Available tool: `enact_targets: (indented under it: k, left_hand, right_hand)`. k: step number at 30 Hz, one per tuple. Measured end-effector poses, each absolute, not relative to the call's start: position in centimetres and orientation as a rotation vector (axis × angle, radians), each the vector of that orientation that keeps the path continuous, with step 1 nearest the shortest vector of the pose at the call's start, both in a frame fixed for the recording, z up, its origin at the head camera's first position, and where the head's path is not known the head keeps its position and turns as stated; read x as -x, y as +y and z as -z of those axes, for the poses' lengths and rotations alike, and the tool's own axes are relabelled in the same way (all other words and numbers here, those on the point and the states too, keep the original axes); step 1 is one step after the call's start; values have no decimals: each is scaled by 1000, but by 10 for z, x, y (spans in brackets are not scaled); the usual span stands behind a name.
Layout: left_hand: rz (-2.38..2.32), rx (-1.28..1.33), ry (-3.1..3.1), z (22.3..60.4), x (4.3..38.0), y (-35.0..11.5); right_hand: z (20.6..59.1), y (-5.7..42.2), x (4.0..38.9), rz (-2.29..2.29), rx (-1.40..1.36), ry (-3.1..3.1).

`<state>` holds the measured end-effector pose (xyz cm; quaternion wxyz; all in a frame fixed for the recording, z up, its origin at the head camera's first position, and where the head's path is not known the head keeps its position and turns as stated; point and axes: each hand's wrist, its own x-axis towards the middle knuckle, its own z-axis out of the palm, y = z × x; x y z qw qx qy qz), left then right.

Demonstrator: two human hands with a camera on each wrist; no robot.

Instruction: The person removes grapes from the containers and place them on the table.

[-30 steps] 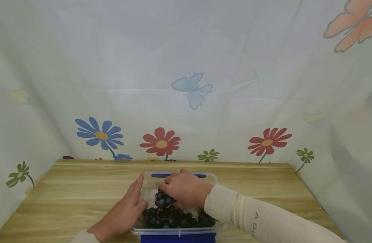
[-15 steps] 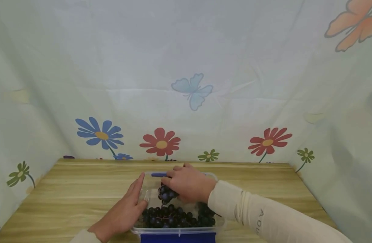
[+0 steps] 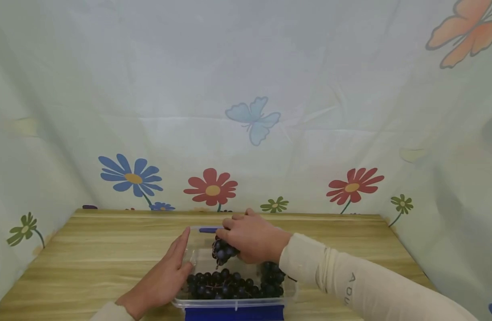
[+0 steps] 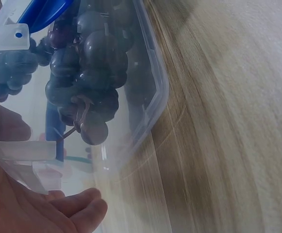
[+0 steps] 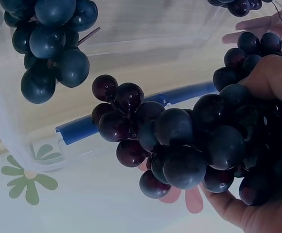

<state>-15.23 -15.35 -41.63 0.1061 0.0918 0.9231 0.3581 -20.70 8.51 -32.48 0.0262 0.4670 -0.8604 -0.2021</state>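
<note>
A clear plastic box [image 3: 259,305] with blue clips holds bunches of dark grapes [image 3: 225,285]. My left hand [image 3: 161,274] holds its left wall, the fingers laid along the outside and the thumb over the rim; through the plastic, the thumb shows in the left wrist view. Above the back part of the box, my right hand [image 3: 255,236] grips a bunch of dark purple grapes [image 5: 179,145]. In the right wrist view thumb and fingers wrap one end of this bunch, and the other end hangs free. Part of the bunch is hidden by the hand.
The box stands on a wood-grain table [image 3: 109,240]. A pale cloth with printed flowers and butterflies [image 3: 254,120] closes off the back and sides. Another bunch of grapes [image 3: 272,276] lies in the box's right part, its stem sticking out to the right.
My right hand has moved up, back and slightly right, lifting its bunch away from the other grapes. More of the right-hand bunch now shows. My left hand has stayed on the box.
</note>
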Motion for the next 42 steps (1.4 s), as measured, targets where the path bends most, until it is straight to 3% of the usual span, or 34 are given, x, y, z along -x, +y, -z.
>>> enact_targets:
  k: [42]
  left_hand:
    - [-1035,-237,2696,416,154,-153]
  right_hand:
    - [296,124,204,679,-1432,-2617]
